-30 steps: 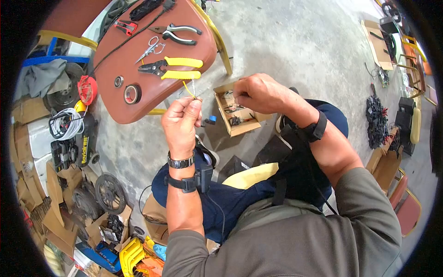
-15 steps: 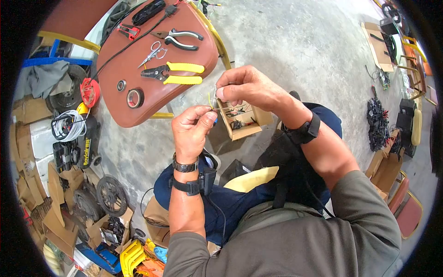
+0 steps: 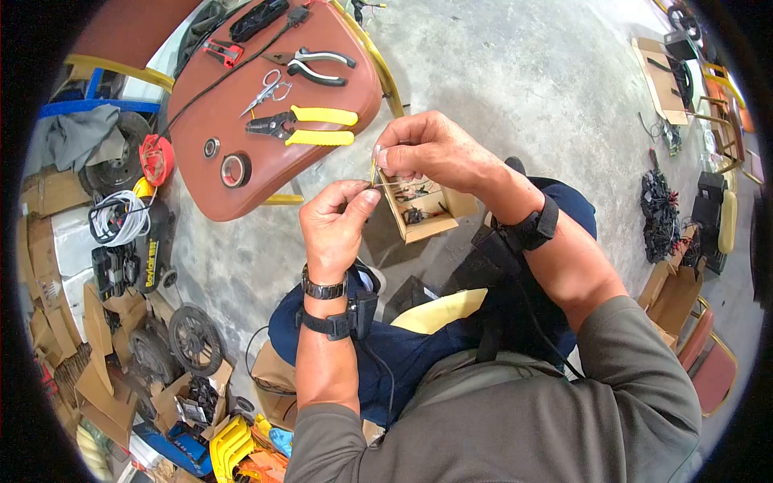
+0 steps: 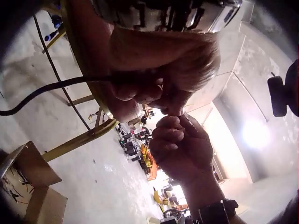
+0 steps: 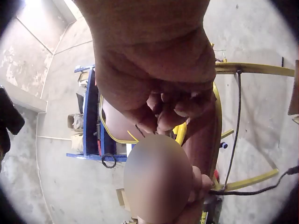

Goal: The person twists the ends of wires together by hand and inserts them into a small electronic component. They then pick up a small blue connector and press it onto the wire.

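Brought in from above the carton [image 3: 431, 232], the right hand [image 3: 431, 153] now meets the left hand [image 3: 332, 229]; the yellow wire [image 3: 373, 171] is pinched between them, thumb to forefinger on each. On the brown seat [image 3: 266, 195], one stripper [image 3: 322, 138], one pliers [image 3: 299, 63], one scissors [image 3: 258, 100] and two rings [image 3: 245, 171] are laid; beyond, "Baylair" is seemingly printed on one black case [image 3: 151, 278].

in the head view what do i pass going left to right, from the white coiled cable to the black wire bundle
White coiled cable, small metal ring, black tape roll, left hand, right hand, black wire bundle
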Tool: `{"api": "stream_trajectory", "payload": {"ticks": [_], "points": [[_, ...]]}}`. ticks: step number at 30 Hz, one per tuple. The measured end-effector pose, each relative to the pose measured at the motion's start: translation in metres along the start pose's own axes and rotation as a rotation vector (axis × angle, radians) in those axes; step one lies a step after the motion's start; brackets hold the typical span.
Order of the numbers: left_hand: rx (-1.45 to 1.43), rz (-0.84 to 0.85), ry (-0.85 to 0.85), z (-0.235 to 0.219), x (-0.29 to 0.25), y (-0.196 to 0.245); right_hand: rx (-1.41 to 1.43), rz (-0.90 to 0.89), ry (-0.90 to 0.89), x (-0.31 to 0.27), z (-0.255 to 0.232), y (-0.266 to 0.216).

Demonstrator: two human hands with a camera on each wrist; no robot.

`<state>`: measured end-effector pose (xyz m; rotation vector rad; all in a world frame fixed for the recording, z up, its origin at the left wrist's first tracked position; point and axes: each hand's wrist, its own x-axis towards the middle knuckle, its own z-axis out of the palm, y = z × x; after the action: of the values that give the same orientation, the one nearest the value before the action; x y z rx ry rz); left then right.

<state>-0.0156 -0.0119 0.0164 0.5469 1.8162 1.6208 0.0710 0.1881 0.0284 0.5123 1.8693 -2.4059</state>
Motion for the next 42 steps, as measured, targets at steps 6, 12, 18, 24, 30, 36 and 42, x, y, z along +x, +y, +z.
{"api": "stream_trajectory", "payload": {"ticks": [6,12,18,24,30,36,42], "points": [[0.102,0.048,0.006,-0.001,0.002,-0.002,-0.125,-0.011,0.046,0.002,0.000,0.002],[0.054,0.047,0.028,-0.001,0.002,-0.004,-0.158,-0.005,0.107,0.001,0.003,0.001],[0.082,0.010,0.046,-0.001,0.002,0.001,-0.151,-0.029,0.076,0.001,0.002,0.001],[0.141,0.049,0.061,0.002,0.001,0.007,-0.129,-0.041,0.082,0.000,0.002,0.002],[0.214,0.096,0.084,-0.001,0.001,0.000,-0.095,-0.100,0.062,0.001,0.002,0.009],[0.271,0.151,0.091,-0.002,0.001,0.003,-0.107,-0.105,0.038,0.000,0.001,0.010],[0.294,0.207,0.073,-0.003,0.002,0.004,-0.114,-0.142,0.044,0.002,0.000,0.012]]}}
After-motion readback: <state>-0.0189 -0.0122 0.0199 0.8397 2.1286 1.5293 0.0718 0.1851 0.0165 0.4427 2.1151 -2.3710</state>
